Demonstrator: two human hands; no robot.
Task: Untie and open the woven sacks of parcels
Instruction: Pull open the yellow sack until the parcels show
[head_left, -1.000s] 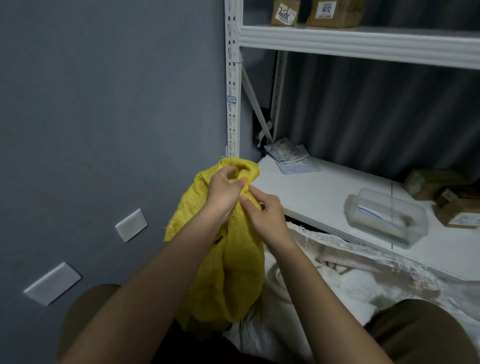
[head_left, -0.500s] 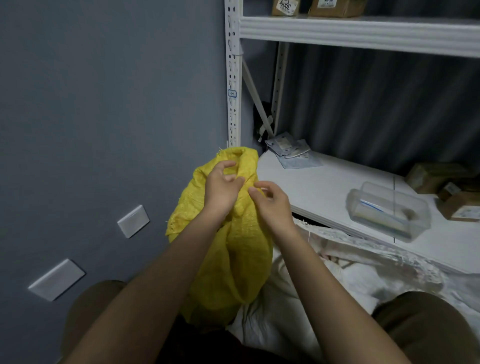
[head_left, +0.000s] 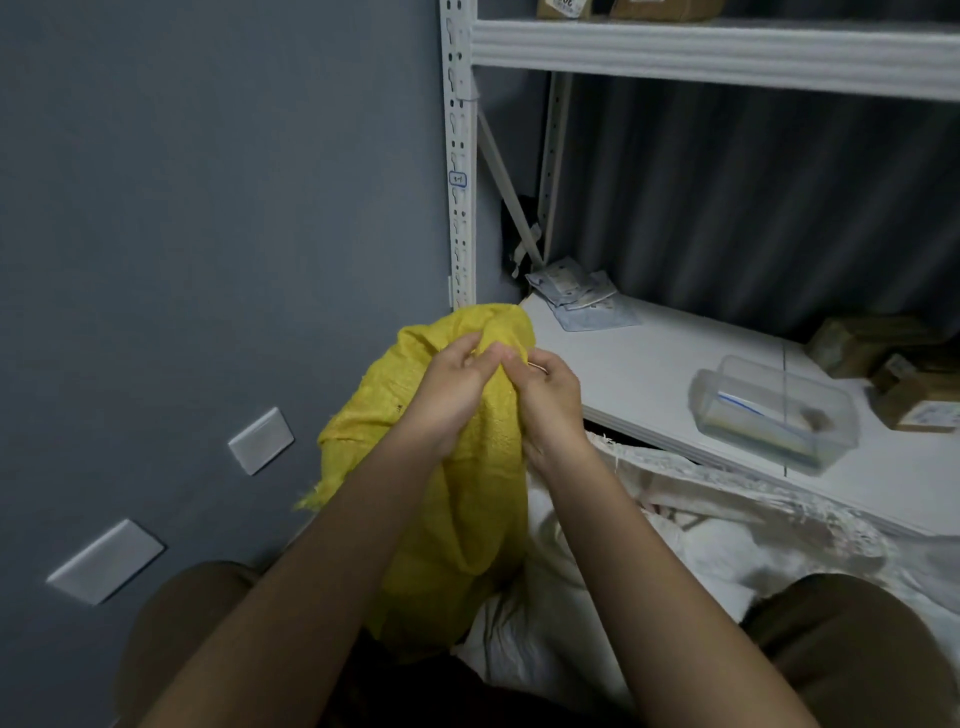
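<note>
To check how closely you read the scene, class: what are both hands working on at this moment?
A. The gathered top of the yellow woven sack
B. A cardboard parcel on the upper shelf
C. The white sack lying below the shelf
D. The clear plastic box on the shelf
A: the left hand and the right hand meet fingertip to fingertip, pinching the bunched fabric at the top of the yellow woven sack, well away from the clear plastic box.

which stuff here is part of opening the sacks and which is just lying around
In the job:
yellow woven sack, gripped near its top
left hand
right hand
white woven sack, beside it

Lying about:
clear plastic box on the shelf
flat pouches
cardboard parcels
</note>
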